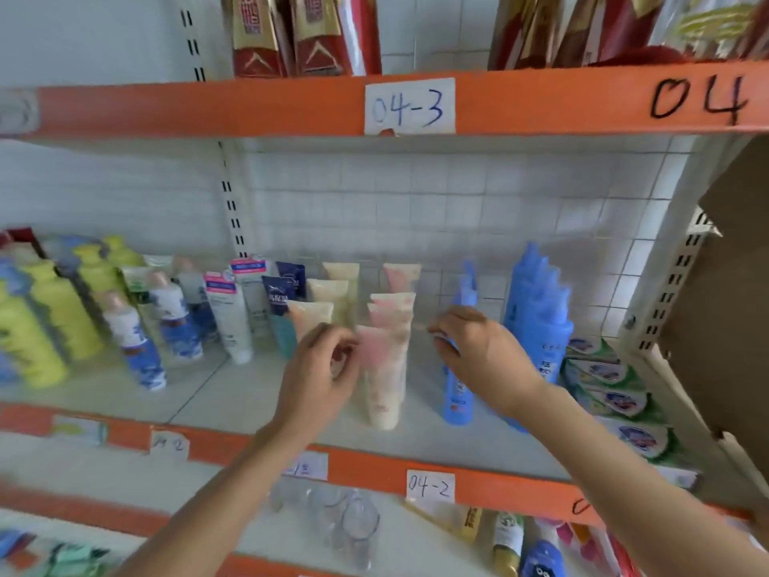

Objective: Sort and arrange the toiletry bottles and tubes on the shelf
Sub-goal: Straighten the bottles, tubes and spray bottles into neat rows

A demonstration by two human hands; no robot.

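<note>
Standing between both hands: pink tube [385,368] | left hand [320,372] loosely curled, beside it | right hand [482,360] relaxed, apart

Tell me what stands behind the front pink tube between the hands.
Behind the front pink tube more pink tubes stand in a row toward the tiled wall. Their lower parts are covered, so the exact count is unclear.

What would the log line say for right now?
stage: arranging tubes | left hand: beside front pink tube, grip unclear | right hand: by blue bottle, grip unclear
</note>
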